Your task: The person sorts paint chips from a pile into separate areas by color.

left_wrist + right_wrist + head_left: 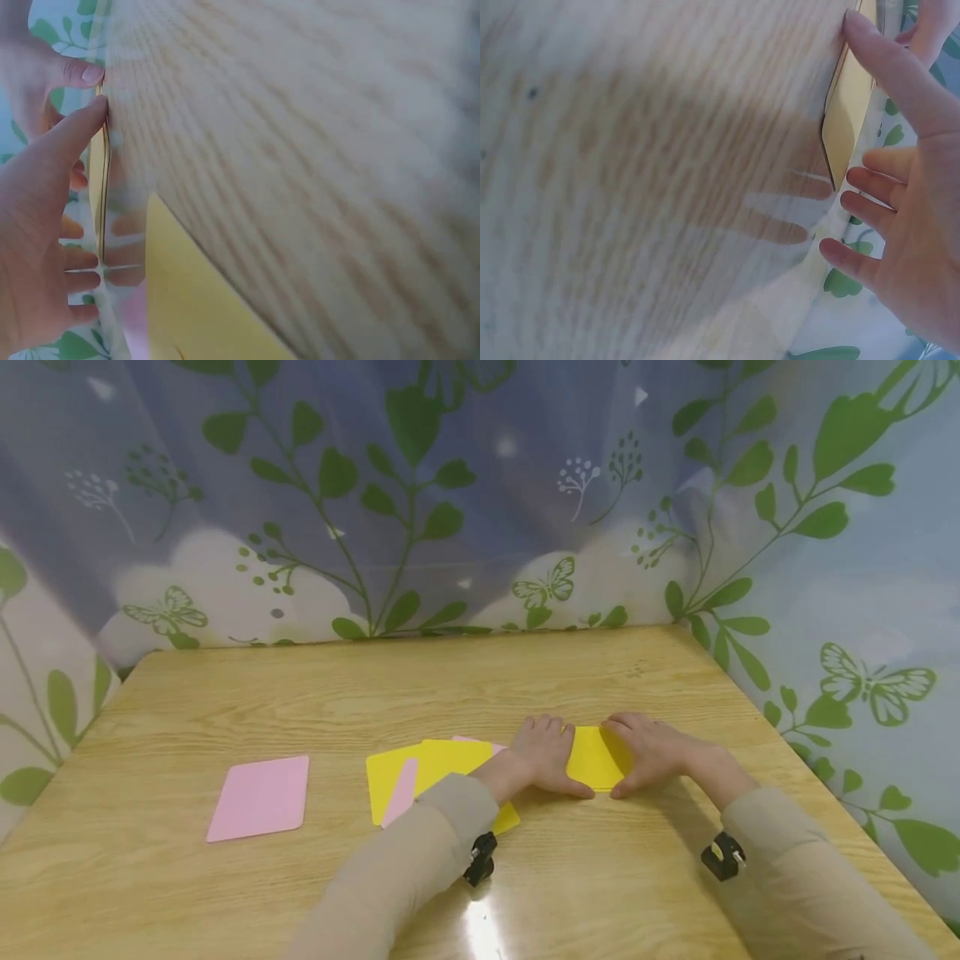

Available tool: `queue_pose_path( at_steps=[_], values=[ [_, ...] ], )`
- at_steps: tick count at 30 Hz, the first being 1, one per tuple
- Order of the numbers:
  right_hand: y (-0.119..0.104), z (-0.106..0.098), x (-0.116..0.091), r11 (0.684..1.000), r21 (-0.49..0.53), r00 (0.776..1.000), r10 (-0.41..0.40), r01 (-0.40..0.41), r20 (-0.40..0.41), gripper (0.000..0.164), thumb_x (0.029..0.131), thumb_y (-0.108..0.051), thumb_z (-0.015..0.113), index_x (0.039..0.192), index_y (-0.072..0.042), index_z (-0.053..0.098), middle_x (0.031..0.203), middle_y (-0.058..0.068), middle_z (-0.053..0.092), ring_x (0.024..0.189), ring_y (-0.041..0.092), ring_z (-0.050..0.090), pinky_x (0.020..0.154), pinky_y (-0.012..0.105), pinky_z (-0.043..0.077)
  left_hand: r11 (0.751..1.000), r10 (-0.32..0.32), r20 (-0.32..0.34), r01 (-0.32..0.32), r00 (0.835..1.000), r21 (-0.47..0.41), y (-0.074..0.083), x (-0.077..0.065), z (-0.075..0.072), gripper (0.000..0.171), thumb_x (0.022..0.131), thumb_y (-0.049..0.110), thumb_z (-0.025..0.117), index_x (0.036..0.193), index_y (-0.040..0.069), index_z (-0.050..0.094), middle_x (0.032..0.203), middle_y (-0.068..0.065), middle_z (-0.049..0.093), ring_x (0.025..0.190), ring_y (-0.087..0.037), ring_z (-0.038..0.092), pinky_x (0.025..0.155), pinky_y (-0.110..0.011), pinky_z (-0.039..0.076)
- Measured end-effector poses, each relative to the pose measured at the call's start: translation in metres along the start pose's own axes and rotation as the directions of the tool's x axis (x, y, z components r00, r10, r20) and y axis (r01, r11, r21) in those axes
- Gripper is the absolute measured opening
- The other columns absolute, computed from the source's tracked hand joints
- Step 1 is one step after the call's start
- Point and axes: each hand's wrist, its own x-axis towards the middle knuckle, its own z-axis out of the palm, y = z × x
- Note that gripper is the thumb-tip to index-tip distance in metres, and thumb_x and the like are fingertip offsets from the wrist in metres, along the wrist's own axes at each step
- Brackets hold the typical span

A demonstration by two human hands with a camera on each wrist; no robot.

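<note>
Yellow square cards (pixel 591 758) lie together on the table, with a double edge showing along the near side. My left hand (pixel 538 755) holds them at the left, its thumb at the near edge and its fingers toward the far edge. From the right, my right hand (pixel 654 750) grips the same cards, thumb near and fingers far. Both thumbs come close together at the near edge. In the right wrist view the yellow cards (pixel 849 112) look slightly bent. How many cards there are cannot be told.
Left of my hands lie overlapping yellow cards (pixel 450 760) and a pink card (pixel 401 789), partly hidden by my left sleeve. A pink square card (pixel 261 797) lies apart, farther left. A leaf-printed curtain (pixel 465 527) borders the wooden table (pixel 315 693) at the back.
</note>
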Motion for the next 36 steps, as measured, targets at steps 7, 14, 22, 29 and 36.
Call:
queue_pose_path(
  at_steps=[7, 14, 22, 29, 36],
  values=[
    [-0.001, -0.003, 0.005, 0.999, 0.042, 1.0, -0.004, 0.003, 0.028, 0.095, 0.066, -0.049, 0.077, 0.132, 0.007, 0.039, 0.133, 0.024, 0.039, 0.119, 0.042, 0.041, 0.092, 0.057, 0.037, 0.999, 0.028, 0.037, -0.027, 0.999, -0.019, -0.006, -0.005, -0.003, 0.096, 0.076, 0.075, 0.047, 0.145, 0.012, 0.029, 0.141, -0.004, 0.038, 0.128, -0.02, 0.033, 0.105, -0.04, 0.024],
    [-0.003, -0.009, 0.005, 0.999, 0.047, 1.0, -0.014, 0.012, 0.023, 0.093, 0.066, -0.048, 0.078, 0.131, 0.008, 0.041, 0.128, 0.022, 0.042, 0.114, 0.04, 0.044, 0.091, 0.055, 0.039, 0.999, 0.04, 0.034, -0.041, 0.999, 0.03, -0.008, -0.008, -0.007, 0.092, 0.077, 0.075, 0.044, 0.146, 0.015, 0.03, 0.142, -0.003, 0.038, 0.129, -0.019, 0.033, 0.105, -0.039, 0.025],
    [-0.011, -0.009, 0.009, 0.999, 0.002, 0.997, -0.043, 0.043, -0.069, 0.095, 0.067, -0.051, 0.076, 0.131, 0.009, 0.04, 0.128, 0.026, 0.043, 0.114, 0.042, 0.045, 0.092, 0.055, 0.038, 0.998, 0.059, -0.075, -0.057, 0.995, 0.026, -0.036, -0.022, -0.019, 0.085, 0.08, 0.072, 0.046, 0.138, 0.01, 0.04, 0.136, -0.003, 0.045, 0.125, -0.022, 0.04, 0.104, -0.043, 0.027],
    [-0.043, -0.026, 0.025, 0.996, -0.07, 0.99, -0.067, 0.059, -0.124, 0.092, 0.07, -0.051, 0.074, 0.133, 0.007, 0.04, 0.13, 0.023, 0.044, 0.119, 0.04, 0.042, 0.094, 0.056, 0.036, 1.0, -0.002, -0.17, 0.0, 0.985, -0.015, -0.078, -0.053, -0.033, 0.078, 0.082, 0.066, 0.05, 0.133, 0.007, 0.045, 0.132, -0.007, 0.049, 0.123, -0.026, 0.042, 0.104, -0.047, 0.026],
    [-0.08, -0.028, 0.047, 0.99, -0.128, 0.987, -0.077, 0.059, -0.142, 0.078, 0.077, -0.051, 0.068, 0.129, 0.002, 0.046, 0.124, 0.016, 0.052, 0.115, 0.035, 0.048, 0.092, 0.051, 0.04, 1.0, -0.016, -0.225, 0.014, 0.974, -0.012, -0.114, -0.088, -0.025, 0.074, 0.082, 0.062, 0.054, 0.129, 0.006, 0.047, 0.126, -0.008, 0.052, 0.12, -0.027, 0.044, 0.104, -0.045, 0.028]
  ],
)
